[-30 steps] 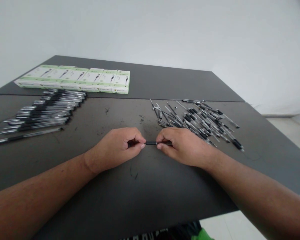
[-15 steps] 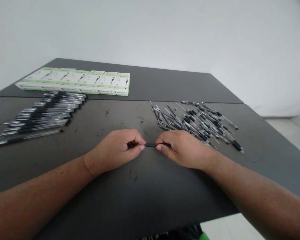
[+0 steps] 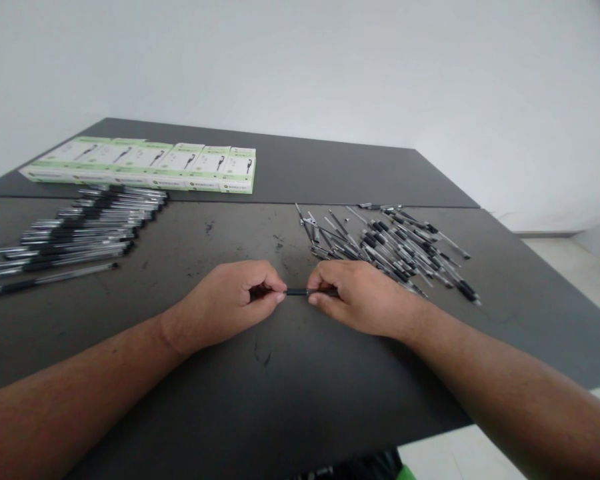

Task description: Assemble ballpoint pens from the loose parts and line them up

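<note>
A dark pen [image 3: 297, 292] lies level between my two hands, low over the middle of the table. My left hand [image 3: 235, 293] pinches its left end between thumb and fingers. Its right end is gripped the same way by my right hand [image 3: 356, 295]. Only the short black middle of the pen shows; both ends are hidden in the fingers. Just beyond my right hand spreads a loose heap of pens and pen parts [image 3: 405, 248]. To the left, beyond my left forearm, many black-gripped pens [image 3: 87, 223] lie side by side in a slanting row.
A row of green and white boxes [image 3: 185, 167] printed with a pen stands on the far part of the dark table [image 3: 300, 393]. One pen [image 3: 45, 280] lies at the near end of the left row. A white wall [image 3: 300, 67] rises behind the table.
The whole view has shifted slightly, so everything sits a little further left. Both hands keep their pinch on the pen, with slightly more of its middle showing.
</note>
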`<action>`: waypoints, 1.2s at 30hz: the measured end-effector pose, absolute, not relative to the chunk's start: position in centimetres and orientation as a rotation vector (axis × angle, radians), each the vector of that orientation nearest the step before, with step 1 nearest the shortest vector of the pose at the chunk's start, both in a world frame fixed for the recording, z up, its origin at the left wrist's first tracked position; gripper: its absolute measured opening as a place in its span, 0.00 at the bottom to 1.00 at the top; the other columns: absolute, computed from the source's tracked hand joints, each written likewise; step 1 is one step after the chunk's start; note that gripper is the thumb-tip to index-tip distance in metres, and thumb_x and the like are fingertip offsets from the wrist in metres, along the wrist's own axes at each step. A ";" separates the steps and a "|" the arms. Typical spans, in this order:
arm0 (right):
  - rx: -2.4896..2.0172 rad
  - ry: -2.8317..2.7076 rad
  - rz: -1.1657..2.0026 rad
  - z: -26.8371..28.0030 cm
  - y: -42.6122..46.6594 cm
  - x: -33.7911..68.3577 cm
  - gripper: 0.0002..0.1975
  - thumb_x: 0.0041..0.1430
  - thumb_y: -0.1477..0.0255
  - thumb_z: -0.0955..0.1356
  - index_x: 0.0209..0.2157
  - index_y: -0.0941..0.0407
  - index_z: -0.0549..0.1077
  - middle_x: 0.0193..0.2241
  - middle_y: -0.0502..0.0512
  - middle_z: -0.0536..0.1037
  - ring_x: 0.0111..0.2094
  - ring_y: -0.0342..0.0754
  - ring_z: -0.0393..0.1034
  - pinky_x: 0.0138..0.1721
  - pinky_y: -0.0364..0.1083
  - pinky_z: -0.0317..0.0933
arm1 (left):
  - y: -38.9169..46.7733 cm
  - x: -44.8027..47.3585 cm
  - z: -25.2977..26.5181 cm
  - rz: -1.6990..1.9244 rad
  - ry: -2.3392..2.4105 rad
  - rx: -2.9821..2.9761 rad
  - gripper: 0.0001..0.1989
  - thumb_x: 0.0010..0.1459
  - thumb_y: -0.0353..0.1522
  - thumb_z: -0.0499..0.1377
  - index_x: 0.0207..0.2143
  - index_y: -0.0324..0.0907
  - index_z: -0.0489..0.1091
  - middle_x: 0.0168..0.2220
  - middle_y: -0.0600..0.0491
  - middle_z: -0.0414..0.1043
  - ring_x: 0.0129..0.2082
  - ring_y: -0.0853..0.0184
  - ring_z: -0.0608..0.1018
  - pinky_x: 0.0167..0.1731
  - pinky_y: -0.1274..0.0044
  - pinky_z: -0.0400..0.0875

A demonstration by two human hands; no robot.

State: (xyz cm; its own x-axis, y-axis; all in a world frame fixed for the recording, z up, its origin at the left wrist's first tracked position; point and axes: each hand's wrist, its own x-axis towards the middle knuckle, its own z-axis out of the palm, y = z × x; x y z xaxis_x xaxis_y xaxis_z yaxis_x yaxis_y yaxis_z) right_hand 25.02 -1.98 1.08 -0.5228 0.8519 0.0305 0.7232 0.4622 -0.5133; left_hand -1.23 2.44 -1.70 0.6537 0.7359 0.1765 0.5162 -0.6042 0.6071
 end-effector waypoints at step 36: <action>-1.294 -2.485 0.641 1.1 -1.8 25.0 0.10 0.72 0.69 0.66 0.48 0.56 0.79 0.41 0.56 0.84 0.42 0.50 0.78 0.46 0.48 0.66 | 2.5 -1.2 -1.5 0.549 0.965 2.340 0.08 0.62 0.36 0.60 0.37 0.46 0.79 0.34 0.56 0.83 0.33 0.67 0.83 0.34 0.76 0.71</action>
State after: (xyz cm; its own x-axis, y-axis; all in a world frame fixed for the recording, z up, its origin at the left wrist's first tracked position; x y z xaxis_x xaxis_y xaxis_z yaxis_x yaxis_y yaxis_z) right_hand 24.99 -1.80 1.06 -0.5661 0.8237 0.0315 0.7055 0.5040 -0.4982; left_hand -1.18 2.48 -1.53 0.6598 0.7344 0.1592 0.5125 -0.5947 0.6194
